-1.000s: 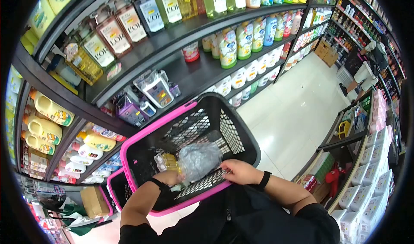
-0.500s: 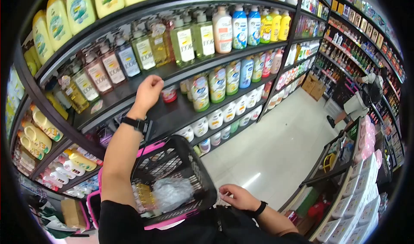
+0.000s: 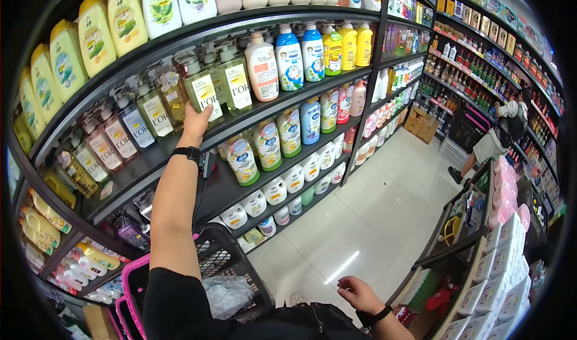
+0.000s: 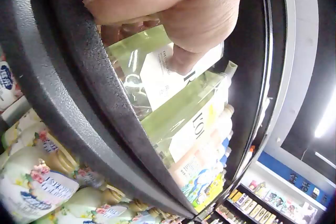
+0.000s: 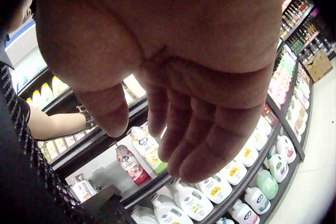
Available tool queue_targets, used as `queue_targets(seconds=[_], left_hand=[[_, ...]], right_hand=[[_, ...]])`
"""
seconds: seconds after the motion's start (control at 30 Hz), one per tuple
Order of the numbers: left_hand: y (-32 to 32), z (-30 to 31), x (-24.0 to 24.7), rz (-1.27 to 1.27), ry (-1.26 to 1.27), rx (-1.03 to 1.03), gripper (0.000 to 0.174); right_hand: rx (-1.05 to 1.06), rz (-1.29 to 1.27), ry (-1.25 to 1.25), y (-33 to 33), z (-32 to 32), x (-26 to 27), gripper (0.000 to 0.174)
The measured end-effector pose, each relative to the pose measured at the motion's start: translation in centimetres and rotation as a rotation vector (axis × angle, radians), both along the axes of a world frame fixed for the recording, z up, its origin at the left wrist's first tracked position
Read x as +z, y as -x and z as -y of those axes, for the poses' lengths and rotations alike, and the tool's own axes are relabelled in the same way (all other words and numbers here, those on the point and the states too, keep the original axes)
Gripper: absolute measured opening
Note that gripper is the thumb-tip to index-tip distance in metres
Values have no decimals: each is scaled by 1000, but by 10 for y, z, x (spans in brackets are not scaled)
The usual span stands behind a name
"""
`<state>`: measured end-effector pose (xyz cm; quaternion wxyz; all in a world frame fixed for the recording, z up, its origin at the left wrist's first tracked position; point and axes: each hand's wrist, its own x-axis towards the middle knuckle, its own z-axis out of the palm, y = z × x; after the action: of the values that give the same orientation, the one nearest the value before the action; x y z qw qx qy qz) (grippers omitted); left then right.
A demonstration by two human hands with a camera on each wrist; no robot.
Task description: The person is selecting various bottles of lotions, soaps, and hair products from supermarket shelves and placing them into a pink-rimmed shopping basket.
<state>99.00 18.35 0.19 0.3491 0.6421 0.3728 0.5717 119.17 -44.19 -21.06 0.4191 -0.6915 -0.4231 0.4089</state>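
Note:
My left hand point(image 3: 195, 124) reaches up to the shelf and grips a green pump bottle point(image 3: 202, 85) low on its body. In the left wrist view the thumb presses on the white label of that bottle point(image 4: 157, 74), while the other fingers are mostly hidden. A second green pump bottle point(image 3: 235, 81) stands just right of it, and an amber bottle point(image 3: 170, 97) just left. Low in front of my body, my right hand point(image 3: 359, 294) hangs with loosely bent fingers and holds nothing; its palm point(image 5: 173, 66) fills much of the right wrist view.
A black basket with a pink rim point(image 3: 234, 253) holds a clear plastic bag point(image 3: 227, 295) below my left arm. Shelves of bottles point(image 3: 288, 133) run along the left. White boxes point(image 3: 490, 280) are stacked at the right. Another person point(image 3: 502, 136) stands farther down the aisle.
My left hand has come up out of the basket, risen to the shelf and taken hold of the green pump bottle. My right hand has left the basket's edge. The view has tilted up.

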Motion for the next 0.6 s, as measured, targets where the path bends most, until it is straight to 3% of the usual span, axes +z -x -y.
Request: queue_targets(seconds=[0.23, 0.27, 0.3, 0.37, 0.5, 0.6], left_hand=[[20, 38, 0, 81, -17, -41, 46], [27, 51, -2, 72, -36, 28, 45], [38, 64, -5, 147, -27, -56, 43], [55, 134, 6, 323, 75, -255, 43], [96, 251, -29, 347, 96, -315, 48], [122, 330, -75, 311, 228, -369, 55]], right_hand=[[116, 25, 21, 0, -26, 11, 33], [129, -35, -10, 1, -32, 9, 32], [145, -93, -38, 0, -39, 7, 31], [186, -119, -38, 2, -58, 11, 26], [360, -119, -268, 16, -122, 51, 27], [400, -181, -425, 55, -175, 101, 44]])
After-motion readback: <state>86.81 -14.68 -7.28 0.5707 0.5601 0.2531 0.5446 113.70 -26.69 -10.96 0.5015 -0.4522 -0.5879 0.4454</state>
